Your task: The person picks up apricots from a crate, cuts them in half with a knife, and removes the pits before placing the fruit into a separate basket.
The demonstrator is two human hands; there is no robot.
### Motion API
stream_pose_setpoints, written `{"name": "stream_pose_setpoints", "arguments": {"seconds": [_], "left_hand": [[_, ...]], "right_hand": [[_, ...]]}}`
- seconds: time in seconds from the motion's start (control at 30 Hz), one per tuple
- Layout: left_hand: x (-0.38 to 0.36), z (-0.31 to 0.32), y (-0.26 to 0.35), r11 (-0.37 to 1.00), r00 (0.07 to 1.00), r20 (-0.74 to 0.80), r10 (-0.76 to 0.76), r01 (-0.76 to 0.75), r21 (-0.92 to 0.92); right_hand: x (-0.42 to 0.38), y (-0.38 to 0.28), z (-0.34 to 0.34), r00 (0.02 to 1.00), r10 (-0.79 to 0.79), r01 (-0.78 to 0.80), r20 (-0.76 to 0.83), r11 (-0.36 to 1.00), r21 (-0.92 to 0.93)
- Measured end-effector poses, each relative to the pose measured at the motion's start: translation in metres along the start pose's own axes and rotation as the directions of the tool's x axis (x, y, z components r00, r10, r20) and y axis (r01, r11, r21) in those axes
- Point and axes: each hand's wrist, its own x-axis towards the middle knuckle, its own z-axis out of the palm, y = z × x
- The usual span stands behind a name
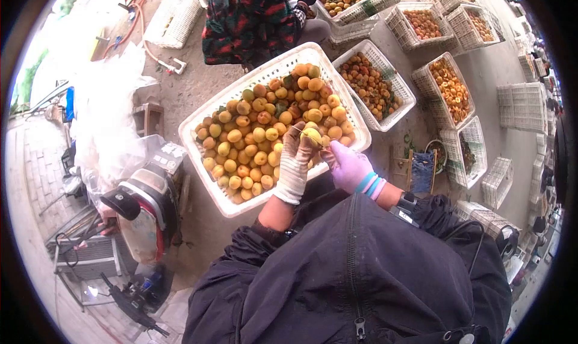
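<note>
Over the near right part of a white plastic crate [208, 190], my left hand [293, 166] in a white, brown-stained glove is closed on a yellow apricot [311, 137]. My right hand [352, 168] wears a lilac glove with blue and pink bands at the wrist. Its fingers are curled together close beside that apricot, their tips brownish. Whatever they pinch is too small to make out. Loose apricots [247, 140], yellow to orange, fill the crate beneath both hands, a few green leaves among them.
Another person [250, 21] in a patterned jacket sits beyond the crate. A second crate [404, 106] of apricots stands to the right, near a crate of halved apricots [448, 91]. A scooter [144, 217] is at left; a blue-topped stool [421, 170] stands at right.
</note>
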Motion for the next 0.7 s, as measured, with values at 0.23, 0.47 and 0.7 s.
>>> {"name": "stream_pose_setpoints", "arguments": {"seconds": [0.23,0.47,0.7], "left_hand": [[0.005,0.001,-0.012,0.959,0.983,0.059,0.175,-0.184,0.217],[0.004,0.000,-0.015,0.980,0.998,-0.023,-0.057,0.051,-0.191],[0.005,-0.012,-0.015,0.991,0.999,0.018,0.034,-0.036,0.132]], "right_hand": [[0.001,-0.006,-0.009,1.000,-0.004,0.004,0.013,0.999,-0.049],[0.004,0.004,0.012,0.999,-0.045,0.046,0.018,0.998,-0.038],[0.004,-0.008,-0.006,0.998,0.028,-0.027,0.048,0.999,-0.026]]}}
